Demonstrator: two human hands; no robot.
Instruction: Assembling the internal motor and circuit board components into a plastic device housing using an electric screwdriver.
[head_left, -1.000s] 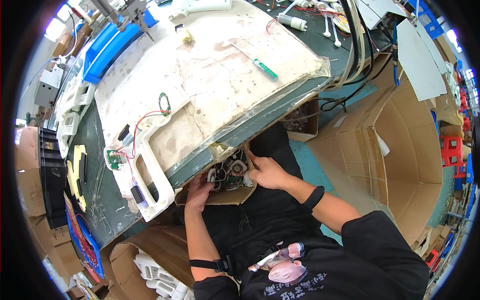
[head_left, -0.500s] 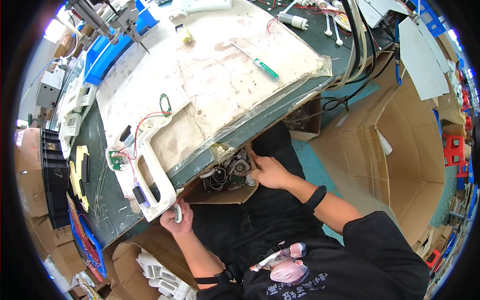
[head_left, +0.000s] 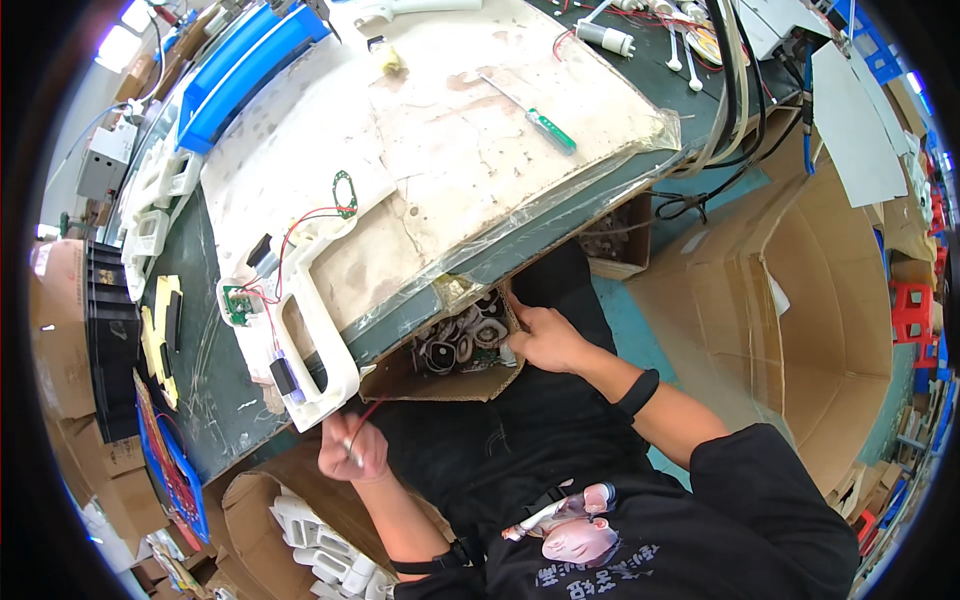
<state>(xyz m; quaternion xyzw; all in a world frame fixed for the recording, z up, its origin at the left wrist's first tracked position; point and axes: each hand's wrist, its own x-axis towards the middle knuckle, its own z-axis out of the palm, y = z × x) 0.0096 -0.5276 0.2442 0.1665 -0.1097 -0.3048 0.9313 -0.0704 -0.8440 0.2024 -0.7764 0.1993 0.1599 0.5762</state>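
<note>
My left hand (head_left: pixel 350 449) is closed on a small whitish part with a red wire, blurred by motion, just below the worktable's near edge. My right hand (head_left: pixel 548 341) grips the right wall of a cardboard box (head_left: pixel 455 388) under the edge, thumb inside and fingers partly hidden. Inside that box lie several small white ring-shaped parts (head_left: pixel 463 345) with wires and circuit boards. On the table corner above my left hand rests a white plastic handle housing (head_left: pixel 335 370). It carries a green circuit board (head_left: pixel 238 304), red wires and a purple-and-black component (head_left: pixel 285 377).
A green-handled screwdriver (head_left: pixel 552 131) lies on the white work sheet (head_left: pixel 430 200). A blue bin (head_left: pixel 225 85) stands at the far left. Black cables (head_left: pixel 735 100) hang at the right, near a large cardboard box (head_left: pixel 720 300). White housings (head_left: pixel 320 545) fill a carton at lower left.
My left hand has drawn slightly down from the housing's end with the small part, and the red wire now trails from it. My right hand keeps its grip on the box. The view has shifted a little.
</note>
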